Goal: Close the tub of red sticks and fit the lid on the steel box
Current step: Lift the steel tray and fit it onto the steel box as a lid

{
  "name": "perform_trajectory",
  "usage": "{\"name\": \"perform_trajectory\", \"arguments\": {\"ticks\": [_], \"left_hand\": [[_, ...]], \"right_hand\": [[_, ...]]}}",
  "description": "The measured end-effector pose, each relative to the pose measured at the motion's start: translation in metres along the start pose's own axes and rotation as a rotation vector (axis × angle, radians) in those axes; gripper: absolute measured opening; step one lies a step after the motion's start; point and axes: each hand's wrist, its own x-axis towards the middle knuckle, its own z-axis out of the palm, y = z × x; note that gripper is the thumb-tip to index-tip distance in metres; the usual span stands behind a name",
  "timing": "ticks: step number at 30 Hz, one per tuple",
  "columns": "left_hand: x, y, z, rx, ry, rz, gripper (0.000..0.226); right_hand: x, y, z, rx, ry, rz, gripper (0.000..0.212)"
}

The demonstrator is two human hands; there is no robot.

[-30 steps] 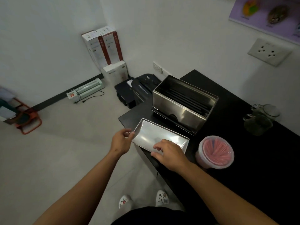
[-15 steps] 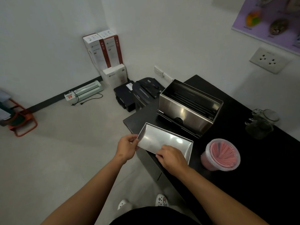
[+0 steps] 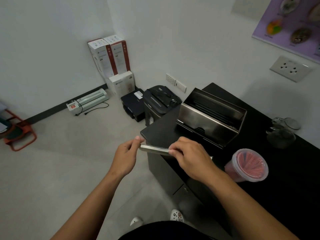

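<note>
Both hands hold the steel lid edge-on above the near left corner of the black table. My left hand pinches its left end and my right hand grips its near edge, hiding most of it. The open steel box stands behind the lid with dark sticks inside. To the right sits the clear tub of red sticks, with a translucent lid over its mouth.
A glass jar with a hinged lid stands at the table's right. On the floor to the left are a black shredder, a black printer, white boxes and a laminator.
The lid showed its hollow inside face upward before; both hands have tilted it so only its thin edge faces me. The view has shifted slightly.
</note>
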Motion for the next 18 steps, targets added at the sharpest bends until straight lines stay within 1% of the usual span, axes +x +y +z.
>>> {"name": "perform_trajectory", "arguments": {"ticks": [3,5,7,10,12,13,14,16,18], "left_hand": [[-0.007,0.008,-0.015,0.028,-0.007,0.116,0.043],[-0.010,0.010,-0.026,0.048,-0.033,0.184,0.035],[-0.011,0.009,-0.037,0.000,-0.105,0.210,0.022],[-0.009,0.008,-0.049,-0.045,-0.152,0.231,0.024],[-0.007,0.009,-0.055,-0.068,-0.139,0.230,0.022],[-0.005,0.010,-0.058,-0.078,-0.123,0.226,0.026],[-0.003,0.011,-0.062,-0.079,-0.102,0.222,0.030],[0.002,0.016,-0.069,-0.056,-0.048,0.215,0.031],[0.008,0.024,-0.074,-0.064,-0.006,0.210,0.029]], "right_hand": [[0.011,-0.015,-0.004,0.114,-0.024,0.041,0.013],[0.016,-0.024,-0.004,0.199,-0.019,0.067,0.011],[0.019,-0.031,-0.003,0.237,-0.011,0.080,0.010],[0.021,-0.039,-0.001,0.231,-0.004,0.062,0.008],[0.022,-0.043,0.000,0.210,0.009,0.037,0.008],[0.022,-0.045,0.000,0.195,0.024,0.025,0.008],[0.022,-0.046,-0.001,0.182,0.048,0.017,0.009],[0.020,-0.043,-0.005,0.165,0.116,0.020,0.017],[0.014,-0.036,-0.010,0.180,0.192,0.065,0.034]]}}
